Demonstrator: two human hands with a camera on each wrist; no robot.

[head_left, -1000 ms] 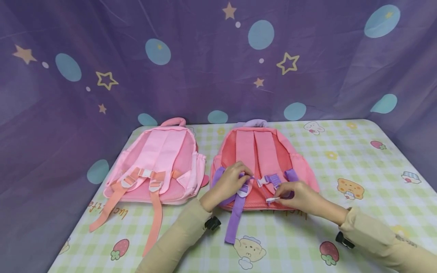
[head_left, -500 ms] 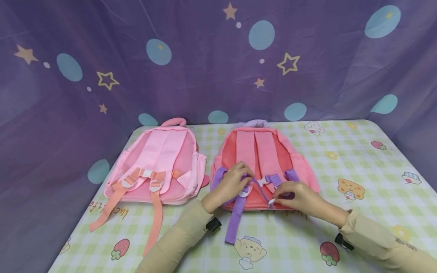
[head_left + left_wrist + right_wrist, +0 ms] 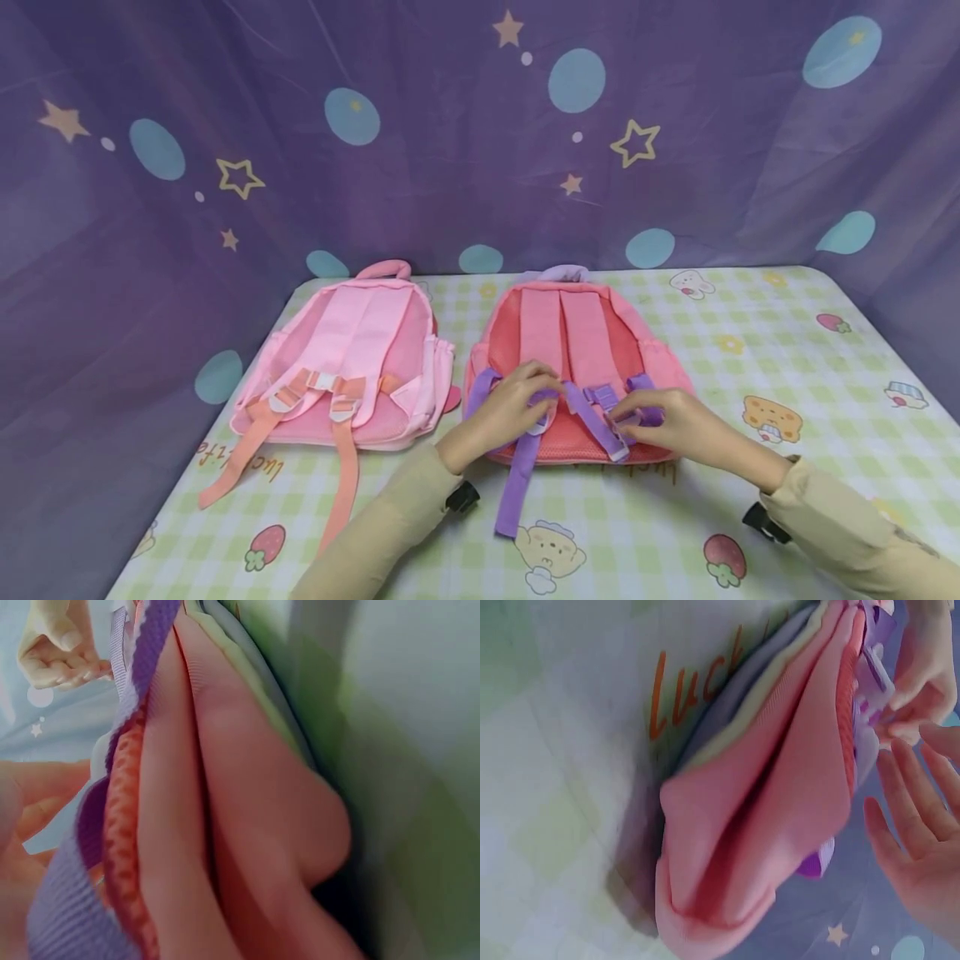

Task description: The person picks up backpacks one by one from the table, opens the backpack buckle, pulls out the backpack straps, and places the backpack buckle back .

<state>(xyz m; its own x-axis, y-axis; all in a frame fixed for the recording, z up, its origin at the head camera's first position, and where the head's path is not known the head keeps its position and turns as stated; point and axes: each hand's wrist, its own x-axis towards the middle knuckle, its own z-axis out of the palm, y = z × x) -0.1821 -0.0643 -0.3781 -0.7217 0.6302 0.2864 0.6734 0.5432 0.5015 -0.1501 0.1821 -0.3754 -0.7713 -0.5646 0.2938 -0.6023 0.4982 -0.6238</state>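
Note:
A coral-pink backpack (image 3: 540,333) lies with its back panel up in the head view, on the right of a pair. Across its lower part run purple webbing straps with pale buckles. My left hand (image 3: 513,408) pinches the purple strap (image 3: 596,421) near its upper end, and the strap slants down to a pale tip at the bag's lower edge. My right hand (image 3: 667,421) hovers beside that strap, fingers bent but loose; the right wrist view shows its fingers (image 3: 911,795) spread with nothing between them. Another purple strap (image 3: 513,500) hangs over the table.
A lighter pink backpack (image 3: 360,333) with orange straps (image 3: 345,479) lies to the left, its buckle fastened. Both bags rest on a green-checked tablecloth (image 3: 750,358) with cartoon prints. A purple patterned curtain (image 3: 450,167) stands behind and at both sides.
My right hand has let go of the pale strap end and shifted slightly right. The strap has turned to show its flat side. My left hand has barely moved.

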